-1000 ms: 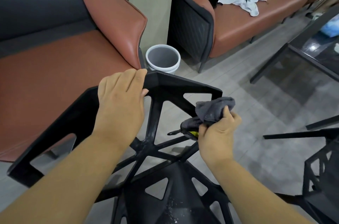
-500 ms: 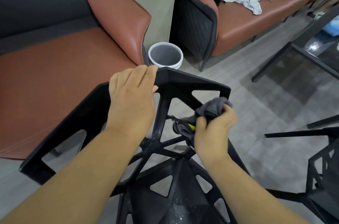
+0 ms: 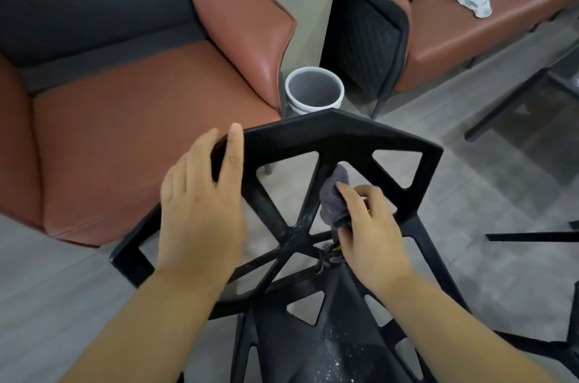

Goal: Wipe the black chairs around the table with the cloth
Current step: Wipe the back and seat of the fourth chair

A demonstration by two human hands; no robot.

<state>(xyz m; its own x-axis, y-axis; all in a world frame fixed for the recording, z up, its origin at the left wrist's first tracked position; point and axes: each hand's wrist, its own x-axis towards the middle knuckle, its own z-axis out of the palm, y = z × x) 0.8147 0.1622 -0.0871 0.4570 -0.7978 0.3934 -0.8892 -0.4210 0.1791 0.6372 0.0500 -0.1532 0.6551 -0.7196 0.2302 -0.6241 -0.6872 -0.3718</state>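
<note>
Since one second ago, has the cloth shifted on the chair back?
Yes: cloth moved left, from the black chair's right diagonal strut to its central strut.

Two hands (image 3: 200, 213) (image 3: 372, 235), two black chairs (image 3: 344, 138) (image 3: 532, 236), one grey cloth (image 3: 333, 197), two sofas (image 3: 125, 131) (image 3: 470, 22)

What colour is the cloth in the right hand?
Dark grey; the cloth shows best in the head view.

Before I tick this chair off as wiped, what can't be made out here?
Head view:
Cloth: mostly hidden under the right hand.
Small yellow-and-black item below that hand: too small to identify.
Black chair: legs hidden beneath the seat and cut off by the bottom edge.
Left hand: fingertips hidden behind the chair's top rail.
Table: cropped by the right edge, blurred.
</note>
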